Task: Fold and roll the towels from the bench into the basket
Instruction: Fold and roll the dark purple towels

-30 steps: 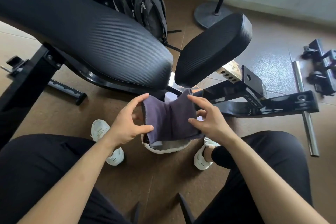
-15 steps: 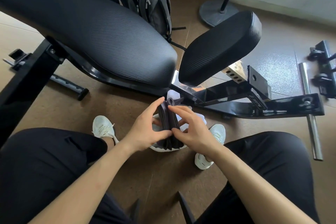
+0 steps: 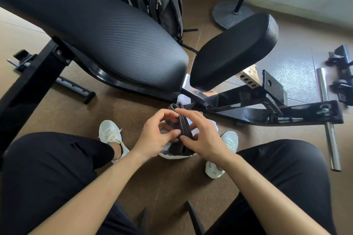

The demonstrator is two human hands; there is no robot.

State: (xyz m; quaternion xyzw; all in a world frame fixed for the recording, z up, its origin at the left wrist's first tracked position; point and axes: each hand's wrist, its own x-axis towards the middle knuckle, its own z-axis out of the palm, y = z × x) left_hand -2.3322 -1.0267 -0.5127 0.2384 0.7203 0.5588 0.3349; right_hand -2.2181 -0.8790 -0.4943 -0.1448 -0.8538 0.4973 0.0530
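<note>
Charcoal-grey cloth, a towel [image 3: 185,128] folded into a narrow many-layered strip, stands on edge between a seated person's two hands, its looped ends showing just past the fingertips. The left hand [image 3: 156,135] pinches the strip from its side, thumb against the near layers and fingers curled around the far end. The right hand [image 3: 202,139] grips it from the other side, fingers arched over the top edge and thumb pressed low on the cloth. The towel is held directly above a white basket [image 3: 172,156] on the brown floor between the person's white shoes, the left shoe [image 3: 109,133] and the right shoe [image 3: 230,140]. Only the basket's near rim shows under the wrists, and pale fabric [image 3: 182,99] peeks out beyond the fingers. Black trousers cover both knees in the foreground. Beyond the hands runs the weight bench, its long ribbed back pad [image 3: 114,44] and shorter seat pad [image 3: 235,49] bare of towels. A dark backpack [image 3: 162,2] leans behind the bench, near a round stand base [image 3: 229,15], and a steel bar [image 3: 328,120] lies at right.
</note>
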